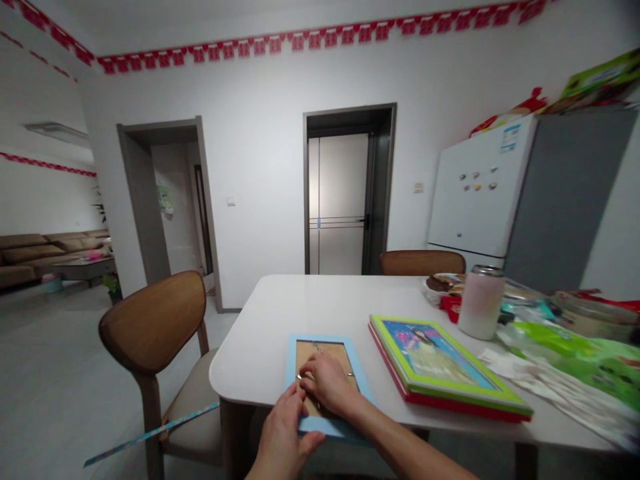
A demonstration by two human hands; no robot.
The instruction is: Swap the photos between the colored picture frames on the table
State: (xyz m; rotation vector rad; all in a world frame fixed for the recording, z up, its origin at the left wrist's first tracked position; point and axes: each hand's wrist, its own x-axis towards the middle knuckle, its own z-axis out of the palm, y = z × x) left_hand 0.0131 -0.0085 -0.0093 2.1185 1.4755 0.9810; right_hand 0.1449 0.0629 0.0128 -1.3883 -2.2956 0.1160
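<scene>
A light blue picture frame (pixel 291 353) lies face down near the front edge of the white table, its brown backing board (pixel 333 353) showing. Small metal clips (pixel 349 374) sit around the board's rim. My left hand (pixel 285 430) grips the frame at its near left corner, thumb along the near side. Over the board, my right hand (pixel 327 381) is closed, its bent fingertips pressed together at the clip on the left side. Part of the board is hidden beneath the hands. To the right, a green picture frame (pixel 430 353) with a picture of a figure in a pale dress rests on a red one.
A pink tumbler (pixel 481 303) stands behind the stacked frames. White gloves (pixel 545 387), green packaging (pixel 590 360) and food containers crowd the table's right side. A wooden chair (pixel 160 327) with a patterned blue strip (pixel 165 429) across its seat stands left; another chair (pixel 423 262) is behind.
</scene>
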